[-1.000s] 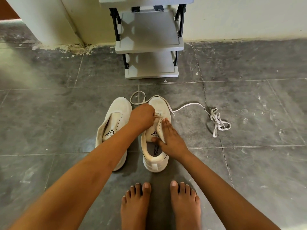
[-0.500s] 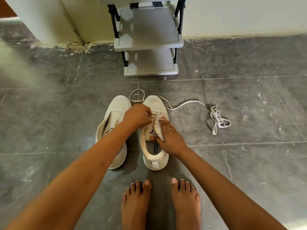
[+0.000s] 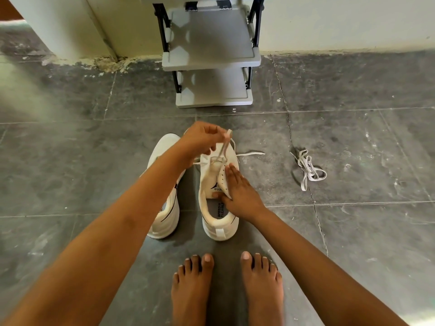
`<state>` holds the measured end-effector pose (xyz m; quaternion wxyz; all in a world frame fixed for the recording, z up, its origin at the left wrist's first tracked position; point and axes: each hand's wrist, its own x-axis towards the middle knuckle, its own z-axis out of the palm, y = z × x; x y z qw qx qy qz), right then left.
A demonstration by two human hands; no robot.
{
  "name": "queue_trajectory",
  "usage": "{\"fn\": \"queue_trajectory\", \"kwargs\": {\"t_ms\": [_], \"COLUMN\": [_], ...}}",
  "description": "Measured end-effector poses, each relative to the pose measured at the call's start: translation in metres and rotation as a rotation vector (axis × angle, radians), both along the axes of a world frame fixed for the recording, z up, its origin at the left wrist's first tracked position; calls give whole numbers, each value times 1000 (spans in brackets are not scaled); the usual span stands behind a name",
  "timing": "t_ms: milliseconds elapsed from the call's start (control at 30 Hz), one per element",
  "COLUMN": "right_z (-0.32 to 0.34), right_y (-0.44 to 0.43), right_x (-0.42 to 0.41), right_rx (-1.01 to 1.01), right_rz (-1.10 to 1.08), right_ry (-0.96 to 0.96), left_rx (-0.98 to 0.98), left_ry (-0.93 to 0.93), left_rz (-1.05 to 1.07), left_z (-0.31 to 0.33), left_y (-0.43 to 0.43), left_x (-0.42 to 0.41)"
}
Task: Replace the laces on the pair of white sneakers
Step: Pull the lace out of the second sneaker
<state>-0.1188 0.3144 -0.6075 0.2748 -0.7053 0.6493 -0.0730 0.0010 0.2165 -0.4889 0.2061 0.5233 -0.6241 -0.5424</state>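
Note:
Two white sneakers stand side by side on the floor in front of my bare feet. The left sneaker [image 3: 164, 208] has no lace that I can see. My left hand [image 3: 202, 140] is raised above the right sneaker [image 3: 219, 222] and pinches a white lace [image 3: 223, 147] that runs down into its front eyelets; the lace's other end lies to the shoe's right. My right hand [image 3: 240, 194] holds the right sneaker's eyelet flap, fingers flat on top and thumb inside beside the tongue. A second white lace [image 3: 308, 170] lies bunched on the floor to the right.
A grey plastic shoe rack [image 3: 211, 57] with black posts stands against the cream wall [image 3: 341, 22] just beyond the sneakers. The floor [image 3: 70, 161] is dark grey tile. My bare feet [image 3: 226, 285] are close behind the sneakers.
My left hand has risen from the right sneaker's eyelets, pulling the lace up through them. The lace's trailing length on the floor has shortened toward the shoe. My right hand has stayed on the sneaker.

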Motion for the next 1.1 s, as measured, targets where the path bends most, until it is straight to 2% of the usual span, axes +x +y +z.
{"fn": "queue_trajectory", "kwargs": {"t_ms": [100,167,267,400,433,467,533,600,633,667,700,733,833,867,933,1100], "right_z": [0,-1,-1,-1,-1,-1,-3,-3,-2,-1,-1,0,0,0,0,0], "right_y": [0,1,1,0,0,0,0,0,0,0,0,0,0,1,1,0], "right_x": [-1,0,1,1,1,1,0,0,0,1,1,1,1,1,2,1], "right_rx": [8,-2,-22,-17,-15,-10,0,1,1,-2,-4,-3,-4,-8,-17,-17], "right_rz": [3,-6,-18,-7,-9,-10,-14,-19,-22,-19,-16,-14,-20,-20,-16,-10], "right_ry": [-10,-34,-58,-39,-33,-28,-23,-25,-28,-28,-25,-24,-31,-36,-43,-27], "left_rx": [-213,-302,-378,-430,-385,-294,1,121,131,123,96,43,-245,-315,-379,-473], "left_ry": [-545,-788,-841,-932,-863,-707,-187,216,307,321,260,119,-527,-681,-832,-966], "left_rz": [-266,-373,-271,-252,-258,-255,-187,-72,-17,27,45,29,-226,-283,-293,-250], "left_z": [-25,-43,-58,-53,-49,-42,-17,3,8,9,6,2,-32,-42,-56,-57], "left_y": [0,7,13,10,9,8,9,6,4,2,1,1,5,8,12,9], "left_x": [3,7,6,-3,-3,-4,-4,1,4,6,7,7,6,6,6,-3]}}
